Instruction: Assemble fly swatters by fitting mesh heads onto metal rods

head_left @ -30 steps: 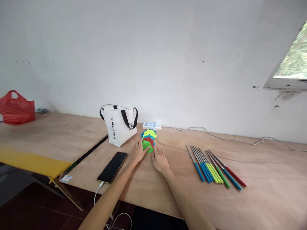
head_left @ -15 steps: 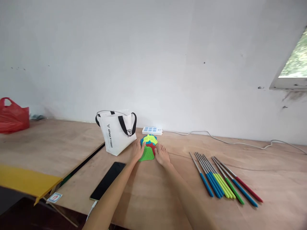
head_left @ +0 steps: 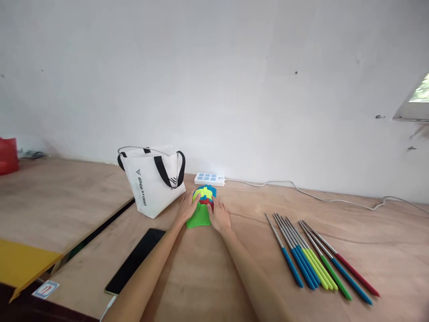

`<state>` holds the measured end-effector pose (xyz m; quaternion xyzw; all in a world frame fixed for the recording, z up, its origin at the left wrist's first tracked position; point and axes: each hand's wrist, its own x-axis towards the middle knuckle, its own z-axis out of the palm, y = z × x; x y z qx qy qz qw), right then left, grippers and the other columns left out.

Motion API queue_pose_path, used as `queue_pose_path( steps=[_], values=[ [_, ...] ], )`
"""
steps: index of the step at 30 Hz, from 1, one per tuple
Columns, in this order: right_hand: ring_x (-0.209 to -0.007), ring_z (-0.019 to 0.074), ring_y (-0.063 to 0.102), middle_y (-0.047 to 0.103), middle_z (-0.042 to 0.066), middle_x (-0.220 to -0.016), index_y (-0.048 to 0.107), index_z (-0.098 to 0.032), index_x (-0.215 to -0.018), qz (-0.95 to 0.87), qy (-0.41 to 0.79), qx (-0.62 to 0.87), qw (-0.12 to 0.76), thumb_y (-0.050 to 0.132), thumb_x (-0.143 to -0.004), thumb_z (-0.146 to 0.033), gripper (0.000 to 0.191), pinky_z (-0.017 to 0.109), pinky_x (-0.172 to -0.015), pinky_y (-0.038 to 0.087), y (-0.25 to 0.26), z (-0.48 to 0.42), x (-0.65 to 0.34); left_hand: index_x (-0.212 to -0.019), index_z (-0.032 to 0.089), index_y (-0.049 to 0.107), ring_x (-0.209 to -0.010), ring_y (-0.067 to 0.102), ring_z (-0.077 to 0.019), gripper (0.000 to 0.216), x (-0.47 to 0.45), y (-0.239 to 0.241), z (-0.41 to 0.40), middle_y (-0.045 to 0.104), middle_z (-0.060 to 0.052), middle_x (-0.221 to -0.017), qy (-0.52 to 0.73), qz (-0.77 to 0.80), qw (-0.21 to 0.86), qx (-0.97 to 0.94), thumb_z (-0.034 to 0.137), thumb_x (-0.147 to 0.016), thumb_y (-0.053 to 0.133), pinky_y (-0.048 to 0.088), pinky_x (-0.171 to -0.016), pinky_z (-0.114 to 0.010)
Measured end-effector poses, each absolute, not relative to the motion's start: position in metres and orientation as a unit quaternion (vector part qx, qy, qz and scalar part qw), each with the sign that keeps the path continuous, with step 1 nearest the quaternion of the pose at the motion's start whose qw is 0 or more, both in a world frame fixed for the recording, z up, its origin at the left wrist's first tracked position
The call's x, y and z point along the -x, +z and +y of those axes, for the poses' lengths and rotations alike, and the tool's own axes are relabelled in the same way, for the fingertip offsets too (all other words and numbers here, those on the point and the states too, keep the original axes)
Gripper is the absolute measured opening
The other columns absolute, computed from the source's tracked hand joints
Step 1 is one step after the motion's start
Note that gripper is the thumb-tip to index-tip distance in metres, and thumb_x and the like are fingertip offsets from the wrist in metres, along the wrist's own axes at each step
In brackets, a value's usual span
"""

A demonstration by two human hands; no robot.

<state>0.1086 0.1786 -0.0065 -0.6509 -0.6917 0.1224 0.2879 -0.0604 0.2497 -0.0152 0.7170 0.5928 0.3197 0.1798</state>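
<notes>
A stack of plastic mesh fly swatter heads point(head_left: 199, 216) lies on the wooden table, overlapping in green, red, yellow and blue. The green one is nearest to me; the blue ones show at the far end. My left hand point(head_left: 188, 207) grips the left edge of the stack, its thumb over the mesh. On the opposite edge my right hand point(head_left: 220, 216) grips it too, thumb on the red part and fingers along the side. Fingertips under the edges are hidden. To the right lie several metal rods with coloured grips point(head_left: 311, 259), which look like swatter handles.
A white tote bag point(head_left: 150, 183) with black straps stands left of my hands. Behind them sits a white power strip point(head_left: 209, 179), its cable point(head_left: 284, 182) running right along the wall. A phone point(head_left: 136, 259) lies by my left forearm, near a gap between tables point(head_left: 100, 227).
My hands have closed in on the swatter heads, and the red and yellow ones now sit more tightly together. The view has shifted slightly to the right.
</notes>
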Motion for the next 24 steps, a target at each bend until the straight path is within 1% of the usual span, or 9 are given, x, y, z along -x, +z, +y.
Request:
queue_pose_path(
  steps=[3, 6, 8, 11, 15, 17, 19, 22, 24],
  values=[
    [-0.136, 0.0215, 0.051, 0.06, 0.009, -0.145, 0.037, -0.019, -0.155, -0.695, 0.126, 0.647, 0.288, 0.027, -0.106, -0.041, 0.055, 0.038, -0.117, 0.029, -0.007, 0.173, -0.11, -0.153, 0.023, 0.039, -0.15, 0.035, -0.0273, 0.063, 0.058, -0.013, 0.244, 0.041, -0.009, -0.16, 0.324, 0.589, 0.175, -0.719, 0.06, -0.102, 0.033, 0.024, -0.122, -0.042],
    [-0.138, 0.0205, 0.05, 0.058, 0.009, -0.147, 0.034, -0.017, -0.156, -0.698, 0.128, 0.643, 0.288, 0.027, -0.106, -0.04, 0.056, 0.037, -0.12, 0.025, -0.009, 0.169, -0.11, -0.153, 0.021, 0.037, -0.15, 0.033, -0.0278, 0.061, 0.057, -0.013, 0.239, 0.04, -0.01, -0.161, 0.327, 0.591, 0.172, -0.717, 0.056, -0.103, 0.033, 0.02, -0.124, -0.045],
    [-0.139, 0.0212, 0.049, 0.054, 0.012, -0.15, 0.031, -0.015, -0.158, -0.694, 0.128, 0.647, 0.287, 0.026, -0.106, -0.037, 0.057, 0.04, -0.121, 0.022, -0.011, 0.165, -0.109, -0.154, 0.02, 0.035, -0.15, 0.033, -0.0291, 0.061, 0.057, -0.014, 0.235, 0.04, -0.011, -0.161, 0.335, 0.594, 0.174, -0.711, 0.055, -0.104, 0.032, 0.019, -0.124, -0.048],
    [-0.142, 0.0224, 0.045, 0.05, 0.014, -0.153, 0.029, -0.012, -0.158, -0.694, 0.128, 0.648, 0.287, 0.023, -0.105, -0.032, 0.057, 0.045, -0.122, 0.019, -0.015, 0.158, -0.108, -0.153, 0.02, 0.036, -0.148, 0.037, -0.0293, 0.059, 0.058, -0.015, 0.229, 0.042, -0.012, -0.159, 0.358, 0.596, 0.178, -0.697, 0.054, -0.105, 0.031, 0.024, -0.122, -0.046],
    [-0.149, 0.0199, 0.035, 0.045, 0.01, -0.157, 0.035, -0.015, -0.157, -0.724, 0.121, 0.616, 0.286, 0.03, -0.105, -0.037, 0.056, 0.044, -0.125, 0.014, -0.017, 0.148, -0.109, -0.151, 0.02, 0.039, -0.146, 0.04, -0.0295, 0.058, 0.058, -0.02, 0.222, 0.044, -0.013, -0.158, 0.381, 0.583, 0.177, -0.695, 0.054, -0.104, 0.036, 0.031, -0.12, -0.045],
    [-0.151, 0.0209, 0.031, 0.04, 0.008, -0.16, 0.038, -0.016, -0.156, -0.733, 0.113, 0.606, 0.289, 0.032, -0.104, -0.042, 0.057, 0.043, -0.125, 0.016, -0.017, 0.144, -0.11, -0.152, 0.016, 0.037, -0.147, 0.038, -0.031, 0.062, 0.059, -0.024, 0.219, 0.041, -0.017, -0.159, 0.406, 0.59, 0.166, -0.678, 0.054, -0.103, 0.038, 0.032, -0.12, -0.047],
    [-0.152, 0.0219, 0.03, 0.038, 0.009, -0.161, 0.039, -0.014, -0.155, -0.732, 0.104, 0.605, 0.295, 0.03, -0.105, -0.043, 0.058, 0.042, -0.125, 0.021, -0.017, 0.14, -0.112, -0.151, 0.014, 0.037, -0.146, 0.041, -0.0315, 0.063, 0.06, -0.027, 0.214, 0.043, -0.019, -0.157, 0.444, 0.595, 0.149, -0.653, 0.055, -0.103, 0.039, 0.036, -0.117, -0.046],
    [-0.151, 0.0202, 0.032, 0.04, 0.009, -0.16, 0.04, -0.014, -0.155, -0.73, 0.09, 0.605, 0.304, 0.026, -0.105, -0.038, 0.057, 0.038, -0.123, 0.027, -0.017, 0.131, -0.118, -0.143, 0.017, 0.045, -0.136, 0.053, -0.0306, 0.053, 0.064, -0.026, 0.202, 0.055, -0.018, -0.146, 0.478, 0.588, 0.122, -0.641, 0.051, -0.103, 0.04, 0.045, -0.109, -0.045],
    [-0.15, 0.02, 0.032, 0.041, 0.008, -0.16, 0.041, -0.013, -0.154, -0.73, 0.077, 0.605, 0.308, 0.026, -0.105, -0.035, 0.056, 0.037, -0.123, 0.028, -0.018, 0.12, -0.124, -0.136, 0.017, 0.05, -0.129, 0.058, -0.0302, 0.044, 0.066, -0.021, 0.189, 0.061, -0.017, -0.137, 0.486, 0.578, 0.108, -0.647, 0.045, -0.103, 0.042, 0.047, -0.106, -0.045]
  ],
)
